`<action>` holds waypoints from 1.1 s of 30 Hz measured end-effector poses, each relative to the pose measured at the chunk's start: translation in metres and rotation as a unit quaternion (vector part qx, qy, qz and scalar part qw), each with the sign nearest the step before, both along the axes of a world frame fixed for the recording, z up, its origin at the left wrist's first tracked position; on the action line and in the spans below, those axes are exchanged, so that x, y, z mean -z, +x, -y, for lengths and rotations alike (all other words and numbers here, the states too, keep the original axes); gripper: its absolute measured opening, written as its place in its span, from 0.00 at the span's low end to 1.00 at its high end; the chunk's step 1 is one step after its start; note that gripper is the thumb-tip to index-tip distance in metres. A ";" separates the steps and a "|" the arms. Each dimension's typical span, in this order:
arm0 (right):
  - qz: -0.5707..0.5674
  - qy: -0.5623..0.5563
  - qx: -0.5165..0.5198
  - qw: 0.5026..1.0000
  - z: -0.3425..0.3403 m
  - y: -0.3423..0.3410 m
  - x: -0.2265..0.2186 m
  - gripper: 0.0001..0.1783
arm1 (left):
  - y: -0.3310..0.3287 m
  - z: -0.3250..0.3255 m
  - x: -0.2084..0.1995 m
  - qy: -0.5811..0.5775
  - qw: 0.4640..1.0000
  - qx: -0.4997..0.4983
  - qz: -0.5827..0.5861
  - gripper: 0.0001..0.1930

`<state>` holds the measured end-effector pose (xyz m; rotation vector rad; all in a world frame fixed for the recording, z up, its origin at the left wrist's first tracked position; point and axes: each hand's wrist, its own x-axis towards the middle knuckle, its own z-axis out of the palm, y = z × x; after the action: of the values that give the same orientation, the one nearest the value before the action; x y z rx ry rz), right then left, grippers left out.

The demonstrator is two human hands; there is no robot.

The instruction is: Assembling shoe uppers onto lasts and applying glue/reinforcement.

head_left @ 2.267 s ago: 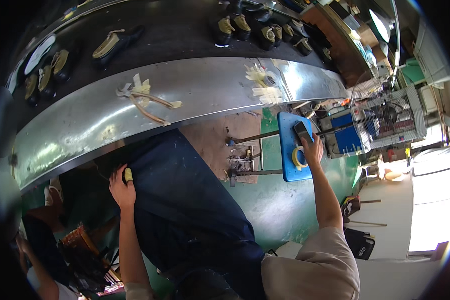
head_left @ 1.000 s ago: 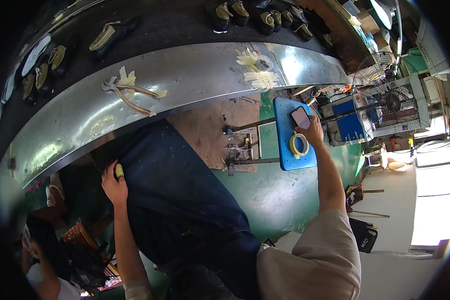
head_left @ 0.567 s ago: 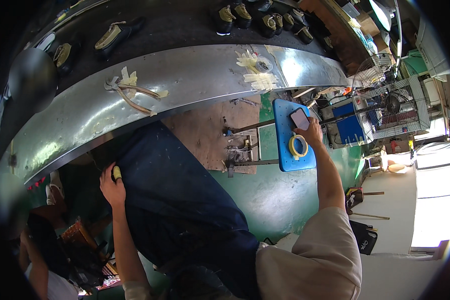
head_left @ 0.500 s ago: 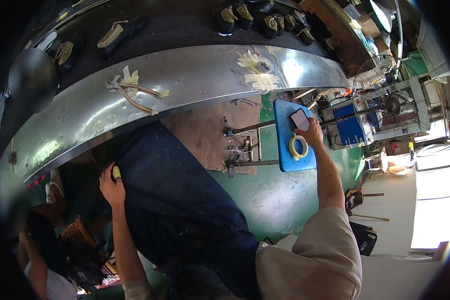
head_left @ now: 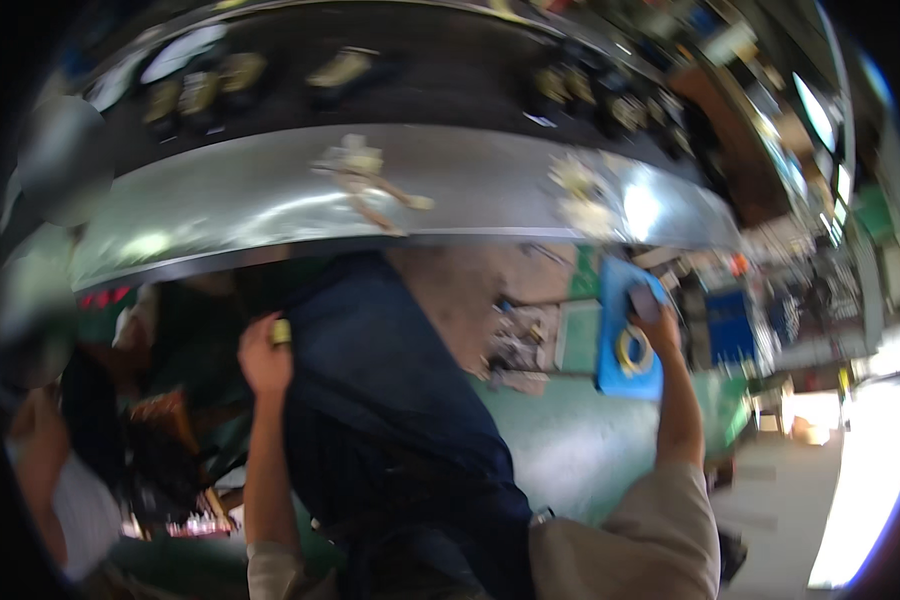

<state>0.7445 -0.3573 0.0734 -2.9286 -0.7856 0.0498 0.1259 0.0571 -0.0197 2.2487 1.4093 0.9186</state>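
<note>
My right hand (head_left: 660, 332) is closed on a smartphone (head_left: 643, 300), which looks dark now, above a blue stool seat (head_left: 610, 375). Close by the hand, a roll of pale yellow tape (head_left: 623, 355) lies on that seat. My left hand (head_left: 264, 362) rests against the side of my dark-clad leg (head_left: 370, 350), fingers loosely out. Something yellow (head_left: 281, 332) sits at its thumb, like a wrap; blur hides what it is exactly.
Ahead runs a metal bench edge (head_left: 490, 180) with pincers (head_left: 370, 195) on it. Behind it, several shoes (head_left: 342, 72) stand on a dark surface. A person's arm (head_left: 38, 450) shows at the left. A caged fan (head_left: 820, 300) stands blurred at the right.
The whole view has shifted and blurred, so the bench and shoes sit further right. The phone's bright screen has turned dark and the phone is tilted in my right hand. My left hand stays by the leg.
</note>
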 end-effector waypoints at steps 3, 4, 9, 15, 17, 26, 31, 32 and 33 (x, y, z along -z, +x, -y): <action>-0.047 -0.034 -0.016 0.998 -0.017 -0.075 -0.046 0.50 | -0.033 0.011 -0.021 -0.001 1.000 -0.007 -0.015 0.18; 0.065 -0.055 0.031 0.996 0.050 -0.047 -0.039 0.52 | -0.009 0.019 -0.015 0.000 1.000 0.006 0.005 0.18; 0.061 0.070 -0.096 0.991 0.041 -0.068 -0.053 0.35 | -0.027 0.049 -0.019 -0.050 0.999 -0.022 0.001 0.23; 0.104 0.139 -0.338 0.925 -0.064 -0.156 -0.093 0.20 | -0.059 0.069 -0.041 -0.081 0.996 -0.035 0.006 0.24; 0.130 0.154 -0.407 0.891 -0.096 -0.186 -0.101 0.18 | -0.070 0.076 -0.042 -0.071 0.996 -0.054 0.021 0.24; 0.135 0.199 -0.579 0.779 -0.190 -0.310 -0.159 0.13 | -0.145 0.125 -0.048 -0.053 0.990 -0.115 0.058 0.23; 0.111 0.247 -0.620 0.736 -0.240 -0.366 -0.183 0.13 | -0.170 0.137 -0.063 -0.080 0.988 -0.127 0.038 0.22; 0.097 0.246 -0.638 0.723 -0.251 -0.377 -0.188 0.14 | -0.174 0.132 -0.071 -0.119 0.980 -0.141 0.075 0.21; 0.084 0.245 -0.654 0.710 -0.264 -0.386 -0.192 0.14 | -0.177 0.123 -0.078 -0.155 0.969 -0.153 0.113 0.21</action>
<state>0.3583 -0.0929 0.2653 -1.3767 -2.2503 -0.2662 -0.0512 -0.0660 0.0578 1.6739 1.6858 0.9353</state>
